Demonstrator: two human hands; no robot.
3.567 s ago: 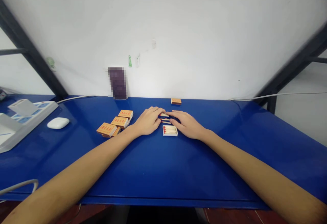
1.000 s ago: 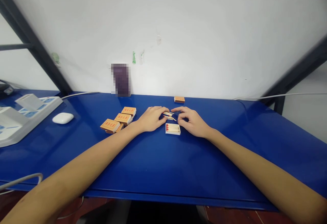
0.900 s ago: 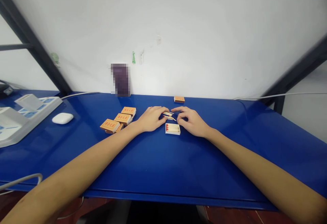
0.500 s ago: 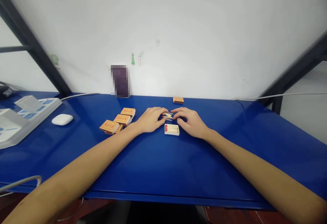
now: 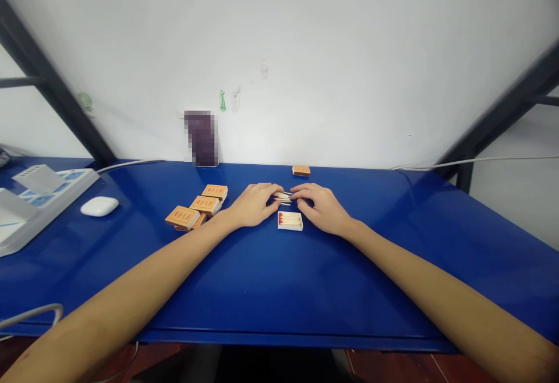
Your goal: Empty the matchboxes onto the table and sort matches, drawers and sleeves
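Note:
Loose matches [image 5: 283,198] lie in a small, slightly splayed bunch on the blue table, between my two hands. My left hand [image 5: 254,204] rests at their left, red-tipped ends, its curved fingers and thumb apart around them. From the right, my right hand [image 5: 322,207] reaches the other ends, fingers bent and thumb apart from them. Neither hand is closed in a grip. Just nearer to me sits an open white matchbox tray [image 5: 290,229], holding several matches with red heads to the left.
Several orange matchboxes [image 5: 205,204] are piled left of my left hand. Another matchbox [image 5: 301,170] lies near the wall. Farther left are a white earbud case [image 5: 99,206] and a white power strip [image 5: 65,197] with plugs. A dark, pixelated rectangular thing [image 5: 201,138] leans on the wall.
The loose matches lie closer together between my fingers, and my hands have shifted only slightly. The whole view has moved a little to the right.

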